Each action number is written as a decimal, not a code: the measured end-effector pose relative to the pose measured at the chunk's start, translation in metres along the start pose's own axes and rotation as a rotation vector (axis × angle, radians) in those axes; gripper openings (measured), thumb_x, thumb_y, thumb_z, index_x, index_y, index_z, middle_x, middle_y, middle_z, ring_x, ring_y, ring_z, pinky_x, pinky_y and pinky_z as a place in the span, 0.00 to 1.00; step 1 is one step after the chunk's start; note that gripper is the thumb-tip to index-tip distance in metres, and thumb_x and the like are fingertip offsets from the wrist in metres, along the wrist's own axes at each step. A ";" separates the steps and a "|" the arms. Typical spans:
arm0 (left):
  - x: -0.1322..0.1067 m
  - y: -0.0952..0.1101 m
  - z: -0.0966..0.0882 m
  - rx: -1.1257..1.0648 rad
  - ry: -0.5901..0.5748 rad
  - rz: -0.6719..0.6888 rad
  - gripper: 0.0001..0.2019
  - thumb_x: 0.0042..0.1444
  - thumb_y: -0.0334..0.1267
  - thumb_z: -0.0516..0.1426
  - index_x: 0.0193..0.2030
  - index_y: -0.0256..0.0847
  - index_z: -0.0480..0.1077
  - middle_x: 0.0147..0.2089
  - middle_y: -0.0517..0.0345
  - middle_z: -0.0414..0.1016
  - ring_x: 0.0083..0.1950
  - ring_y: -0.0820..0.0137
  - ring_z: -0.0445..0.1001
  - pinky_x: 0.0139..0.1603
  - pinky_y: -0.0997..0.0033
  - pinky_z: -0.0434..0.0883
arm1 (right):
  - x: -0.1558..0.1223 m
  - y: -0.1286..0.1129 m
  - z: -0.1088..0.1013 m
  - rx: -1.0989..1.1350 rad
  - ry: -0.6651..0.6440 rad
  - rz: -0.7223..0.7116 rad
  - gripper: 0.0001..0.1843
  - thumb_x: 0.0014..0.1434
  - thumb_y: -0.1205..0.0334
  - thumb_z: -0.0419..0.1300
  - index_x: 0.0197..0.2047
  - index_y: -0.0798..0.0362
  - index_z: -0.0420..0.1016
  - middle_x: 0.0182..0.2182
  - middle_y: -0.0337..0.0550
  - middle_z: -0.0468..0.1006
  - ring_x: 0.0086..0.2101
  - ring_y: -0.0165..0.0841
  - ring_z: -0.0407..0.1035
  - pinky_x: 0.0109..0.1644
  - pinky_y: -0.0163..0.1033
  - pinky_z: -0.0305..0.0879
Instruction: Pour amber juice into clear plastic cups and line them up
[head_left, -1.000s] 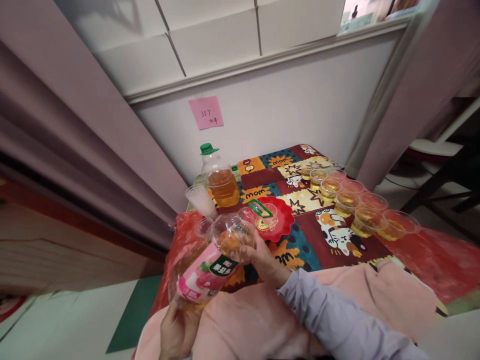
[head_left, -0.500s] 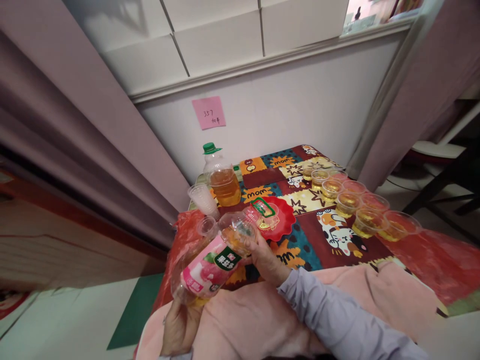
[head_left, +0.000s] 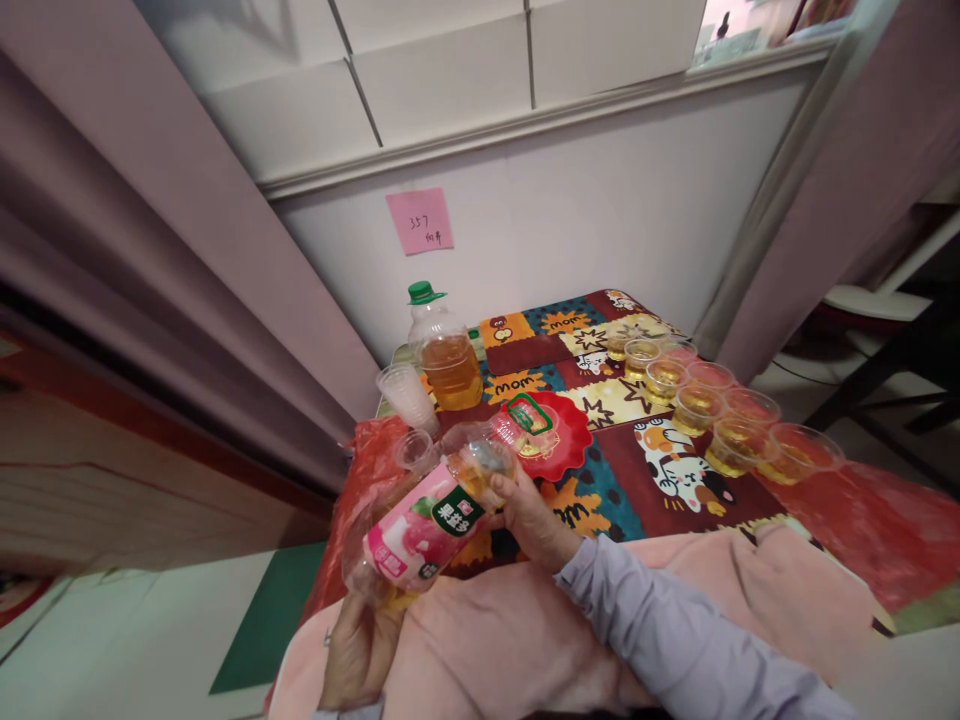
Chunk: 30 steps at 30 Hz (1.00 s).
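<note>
A large clear plastic juice bottle point(head_left: 424, 525) with a pink label lies tilted between my hands, some amber liquid inside. Its neck points up and right over a red scalloped tray point(head_left: 574, 440). My left hand point(head_left: 360, 645) supports the bottle's base from below. My right hand point(head_left: 532, 515) grips the bottle near its shoulder. A green plastic ring handle point(head_left: 529, 413) shows around the neck, above the tray. Whatever stands behind the neck on the tray is hard to make out through the clear plastic.
Another juice bottle point(head_left: 452, 375) with a green cap stands at the back left, beside stacked plastic cups point(head_left: 407, 393). A single clear cup point(head_left: 415, 450) is just behind the held bottle. Several cups of yellow liquid point(head_left: 697, 408) line the right side. Red plastic sheeting point(head_left: 877, 520) covers the right edge.
The bottle and both hands hold nearly the same position and tilt. The view has shifted only slightly.
</note>
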<state>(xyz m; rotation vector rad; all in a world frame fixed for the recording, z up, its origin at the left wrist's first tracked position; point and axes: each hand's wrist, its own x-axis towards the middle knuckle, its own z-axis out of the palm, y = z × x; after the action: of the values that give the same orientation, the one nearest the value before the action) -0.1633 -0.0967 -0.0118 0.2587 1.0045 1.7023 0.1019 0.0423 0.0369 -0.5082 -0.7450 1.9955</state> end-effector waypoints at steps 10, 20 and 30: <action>-0.005 -0.004 0.014 0.028 0.019 0.049 0.22 0.69 0.42 0.68 0.68 0.59 0.82 0.61 0.58 0.90 0.60 0.56 0.89 0.65 0.56 0.84 | -0.002 -0.002 0.002 0.004 0.013 0.004 0.48 0.59 0.38 0.78 0.74 0.39 0.64 0.66 0.49 0.80 0.53 0.46 0.83 0.36 0.40 0.86; -0.004 -0.003 0.016 -0.068 0.161 0.001 0.29 0.71 0.31 0.63 0.76 0.56 0.76 0.65 0.52 0.88 0.58 0.60 0.90 0.68 0.60 0.80 | -0.002 -0.002 0.003 0.023 0.012 -0.007 0.48 0.58 0.35 0.78 0.74 0.39 0.66 0.63 0.48 0.82 0.52 0.48 0.84 0.36 0.43 0.86; -0.005 -0.004 0.019 0.037 0.172 0.056 0.23 0.66 0.36 0.69 0.67 0.51 0.81 0.62 0.54 0.90 0.57 0.62 0.90 0.57 0.70 0.85 | -0.003 -0.003 0.005 0.052 0.019 -0.001 0.49 0.56 0.34 0.79 0.73 0.40 0.67 0.65 0.48 0.82 0.49 0.45 0.84 0.34 0.41 0.86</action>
<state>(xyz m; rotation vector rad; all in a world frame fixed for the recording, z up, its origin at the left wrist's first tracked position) -0.1467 -0.0914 -0.0015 0.1674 1.1654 1.7806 0.1023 0.0392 0.0433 -0.4960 -0.6799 2.0007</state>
